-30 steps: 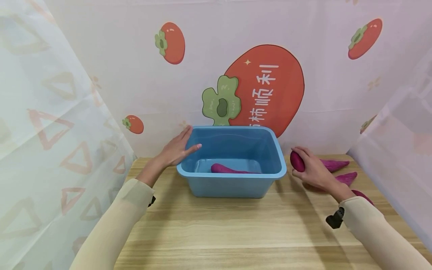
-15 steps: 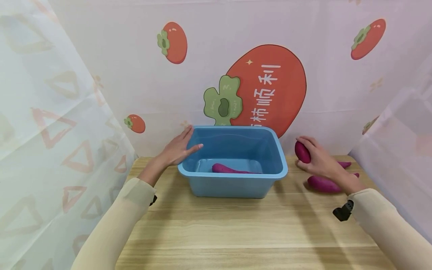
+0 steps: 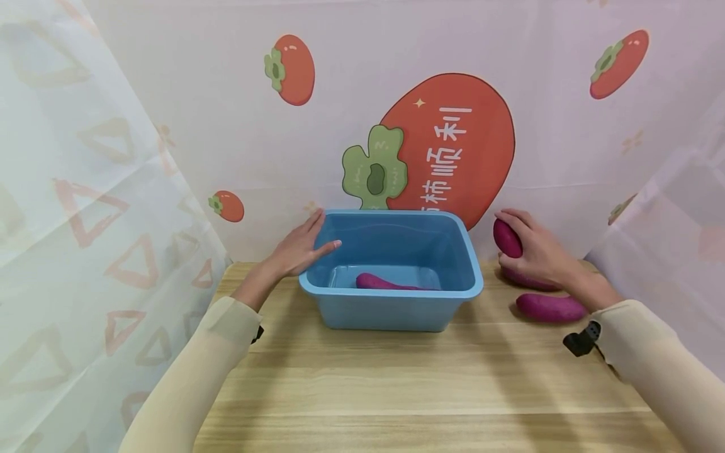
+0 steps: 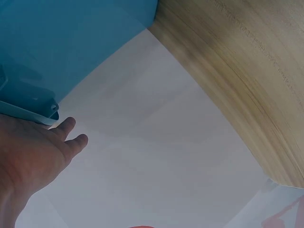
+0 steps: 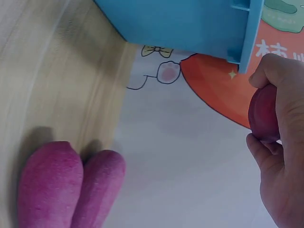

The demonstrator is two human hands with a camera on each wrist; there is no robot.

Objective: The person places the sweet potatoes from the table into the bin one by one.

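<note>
A blue plastic tub [image 3: 391, 308] stands on the wooden table. One purple sweet potato [image 3: 381, 282] lies inside it, partly behind the front wall. At the tub's left rear corner rests my left hand [image 3: 296, 250], its fingers extended and its thumb over the rim. To the right of the tub, my right hand [image 3: 537, 250] grips another purple sweet potato [image 3: 506, 239] above the table; in the right wrist view the palm side covers much of this sweet potato [image 5: 264, 114]. Below that hand lie two more, a rear sweet potato [image 3: 528, 280] and a front sweet potato [image 3: 550, 308].
Close behind the tub hangs a white cloth backdrop [image 3: 170, 75] printed with persimmons. Patterned cloth sides [image 3: 85, 264] flank the table on the left and right. Bare wood of the table [image 3: 396, 384] shows in front of the tub.
My right hand has lifted the gripped sweet potato upward, off the group on the right, and more of the sweet potatoes beneath shows. My left hand stays on the tub.
</note>
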